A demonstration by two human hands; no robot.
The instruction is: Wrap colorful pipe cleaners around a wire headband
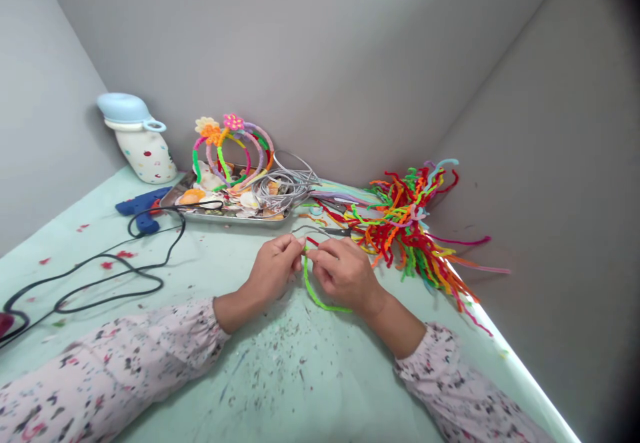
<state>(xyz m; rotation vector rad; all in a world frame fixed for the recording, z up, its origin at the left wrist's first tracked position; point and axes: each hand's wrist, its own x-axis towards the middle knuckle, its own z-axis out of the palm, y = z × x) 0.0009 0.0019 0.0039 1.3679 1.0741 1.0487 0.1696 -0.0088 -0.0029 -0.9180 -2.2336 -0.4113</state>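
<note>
Far left of the metal tray (227,217), one black cord (107,276) loops over the counter (280,376). Its end runs to a dark red thing that the picture's edge cuts off, too little of it showing to name. One blue glue gun (143,206) lies just left of the tray, and one spotted white jug (140,140) with a pale blue lid stands behind the tray's left end.

The tray holds shells, too heaped to count. A cluster of wrapped headbands (235,153) stands in it, overlapping so their number is unclear, with a cream, an orange and a pink flower on top. A bundle of bare grey hoops (285,186) rests on the tray's right end.

In front of the tray, two hands meet. The left hand (273,270) and the right hand (345,273) each have the grip pressed together, pinching one green chenille stem (320,303) at its upper end. The stem curves down from there and lies on the counter under the right wrist. A short red bit shows between the fingertips, hard to make out. Both sleeves are floral.

Right of the tray lies one tangled pile of chenille stems (410,230), red, orange, green, pink and blue, beyond counting.

The counter is pale green, strewn with dark specks and red scraps. Plain grey walls meet in a corner behind the tray.
</note>
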